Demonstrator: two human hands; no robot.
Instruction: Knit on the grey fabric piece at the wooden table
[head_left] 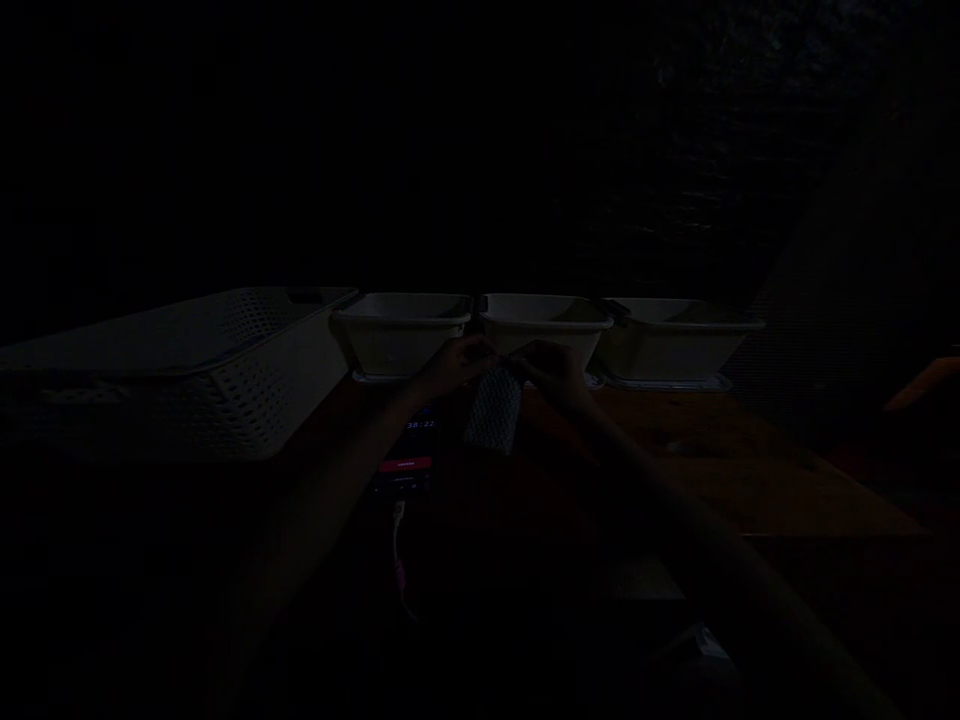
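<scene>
The picture is very dark. Both hands meet at the top end of a small, pale, patterned piece (495, 408) that hangs down between them. It looks flat and roughly rectangular, like a little pouch or a folded cloth, but its kind is too dim to tell. My left hand (461, 362) pinches its upper edge from the left, fingers bent. From the right, my right hand (553, 368) has its fingers closed on the same end. The fingertips and whatever lies right between them are hard to make out.
Beyond the hands stand three pale tubs: a left tub (405, 335), a middle tub (544, 312) and a right tub (675, 345). A large perforated basket (247, 400) is at left. A lit phone (406, 465) with a white cable (397, 540) lies on the wooden table (787, 480). Someone's arm (926, 385) shows at right.
</scene>
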